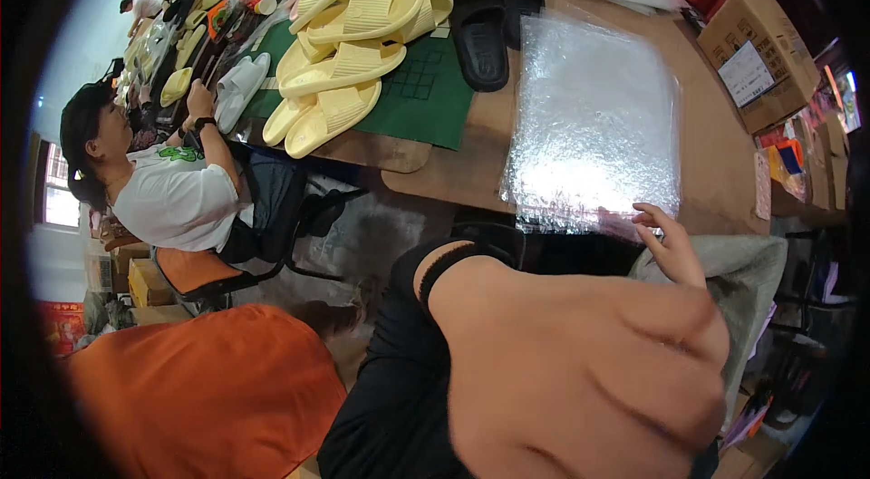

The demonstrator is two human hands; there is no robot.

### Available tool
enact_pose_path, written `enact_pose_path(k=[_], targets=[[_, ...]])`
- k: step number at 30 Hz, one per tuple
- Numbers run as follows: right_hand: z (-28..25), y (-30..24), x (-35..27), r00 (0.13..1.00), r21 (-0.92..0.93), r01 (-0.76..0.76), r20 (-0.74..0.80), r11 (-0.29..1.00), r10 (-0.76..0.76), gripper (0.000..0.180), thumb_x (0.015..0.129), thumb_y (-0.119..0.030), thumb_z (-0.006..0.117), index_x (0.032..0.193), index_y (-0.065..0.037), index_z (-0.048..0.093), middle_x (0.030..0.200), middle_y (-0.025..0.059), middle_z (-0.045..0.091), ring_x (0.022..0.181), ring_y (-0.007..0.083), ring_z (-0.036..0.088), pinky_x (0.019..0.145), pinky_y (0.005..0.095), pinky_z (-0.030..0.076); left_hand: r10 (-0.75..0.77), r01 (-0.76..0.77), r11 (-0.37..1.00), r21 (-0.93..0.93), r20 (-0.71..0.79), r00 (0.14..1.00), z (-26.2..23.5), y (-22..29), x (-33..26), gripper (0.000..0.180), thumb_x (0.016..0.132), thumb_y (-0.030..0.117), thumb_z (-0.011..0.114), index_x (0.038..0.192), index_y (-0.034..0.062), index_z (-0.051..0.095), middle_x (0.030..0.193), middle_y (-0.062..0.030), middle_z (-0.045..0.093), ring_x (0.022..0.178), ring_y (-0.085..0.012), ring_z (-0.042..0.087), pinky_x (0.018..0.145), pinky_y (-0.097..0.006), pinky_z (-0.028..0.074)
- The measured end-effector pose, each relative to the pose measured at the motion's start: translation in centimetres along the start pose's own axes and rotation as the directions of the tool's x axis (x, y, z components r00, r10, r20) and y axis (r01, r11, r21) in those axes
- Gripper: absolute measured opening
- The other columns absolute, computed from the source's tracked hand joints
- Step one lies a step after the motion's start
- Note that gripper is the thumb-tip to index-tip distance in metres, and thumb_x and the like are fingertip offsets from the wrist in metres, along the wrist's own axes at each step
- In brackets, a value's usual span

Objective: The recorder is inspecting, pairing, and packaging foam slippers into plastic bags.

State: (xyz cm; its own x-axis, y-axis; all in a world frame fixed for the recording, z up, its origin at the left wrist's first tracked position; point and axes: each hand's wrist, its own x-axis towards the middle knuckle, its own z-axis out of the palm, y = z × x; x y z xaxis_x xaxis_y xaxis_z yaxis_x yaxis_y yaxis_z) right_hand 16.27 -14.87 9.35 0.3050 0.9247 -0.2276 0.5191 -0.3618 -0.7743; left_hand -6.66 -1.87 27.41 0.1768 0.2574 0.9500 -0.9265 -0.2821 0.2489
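Observation:
My left hand (589,361), with a dark band at the wrist, fills the lower middle, close to the camera. Its fingers curl inward at the right; whatever they may hold is hidden. Beyond it, my right hand (671,248) is at the near edge of a stack of clear plastic bags (594,107). Its fingers are apart, the tips at or just beside the lowest corner of the stack. Light glares off the wrinkled plastic, which lies flat on the brown table (453,175).
Yellow slippers (340,71) lie piled on a green mat (444,107), beside a black slipper (480,39). A cardboard box (757,58) stands at the right. At the left, a seated person (181,198) handles slippers. Orange fabric (217,388) spreads across the lower left.

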Motion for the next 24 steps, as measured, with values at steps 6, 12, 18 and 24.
enact_pose_path(k=[6, 12, 18, 24], targets=[[0.3, 1.2, -0.1, 1.000, 0.008, 0.021, 0.007, 1.000, -0.021, 0.033, 0.089, -0.015, 0.056, 0.121, -0.007, 0.053, 0.099, 0.0126, 0.064, 0.090, 0.0189, 0.061, 0.066, 0.0294, 0.047, 0.202, -0.225, 0.973, -0.045, -0.292, 0.935, 4.6, -3.9, -1.1, 0.041, 0.092, 0.047, 0.047, 0.076, 0.0118, 0.063, 0.063, 0.0020, 0.050, 0.057, -0.0156, 0.042, 0.055, -0.031, 0.033], [0.7, 0.2, -0.3, 1.000, 0.017, 0.010, 0.009, 1.000, -0.010, 0.033, 0.089, -0.015, 0.056, 0.121, -0.009, 0.053, 0.098, 0.0117, 0.064, 0.088, 0.0189, 0.061, 0.063, 0.0285, 0.046, 0.280, -0.145, 0.906, -0.398, 0.304, 0.910, 1.4, -3.1, -0.9, 0.041, 0.092, 0.044, 0.048, 0.084, 0.0058, 0.061, 0.056, 0.0001, 0.047, 0.046, -0.0169, 0.040, 0.045, -0.031, 0.026], [0.5, 0.7, -0.3, 1.000, 0.003, 0.018, -0.012, 1.000, -0.018, 0.033, 0.089, -0.017, 0.056, 0.120, -0.006, 0.054, 0.095, 0.0121, 0.065, 0.088, 0.0198, 0.062, 0.069, 0.0300, 0.048, 0.168, -0.085, 0.863, -0.497, 0.124, 0.978, -0.1, -3.3, 2.7, 0.020, 0.090, 0.010, 0.054, 0.074, -0.0010, 0.058, 0.057, -0.0076, 0.049, 0.039, -0.0158, 0.036, 0.037, -0.027, 0.026], [-0.3, -1.7, 1.2, 0.999, 0.031, 0.019, -0.033, 0.999, -0.018, 0.032, 0.089, -0.019, 0.056, 0.118, -0.004, 0.055, 0.093, 0.0132, 0.065, 0.087, 0.0208, 0.062, 0.070, 0.0303, 0.049, -0.193, 0.088, 0.832, -0.547, -0.137, 0.972, 2.0, -0.6, 2.0, 0.030, 0.092, 0.024, 0.052, 0.084, -0.0044, 0.060, 0.076, -0.0162, 0.059, 0.053, -0.0239, 0.052, 0.047, -0.029, 0.042]])
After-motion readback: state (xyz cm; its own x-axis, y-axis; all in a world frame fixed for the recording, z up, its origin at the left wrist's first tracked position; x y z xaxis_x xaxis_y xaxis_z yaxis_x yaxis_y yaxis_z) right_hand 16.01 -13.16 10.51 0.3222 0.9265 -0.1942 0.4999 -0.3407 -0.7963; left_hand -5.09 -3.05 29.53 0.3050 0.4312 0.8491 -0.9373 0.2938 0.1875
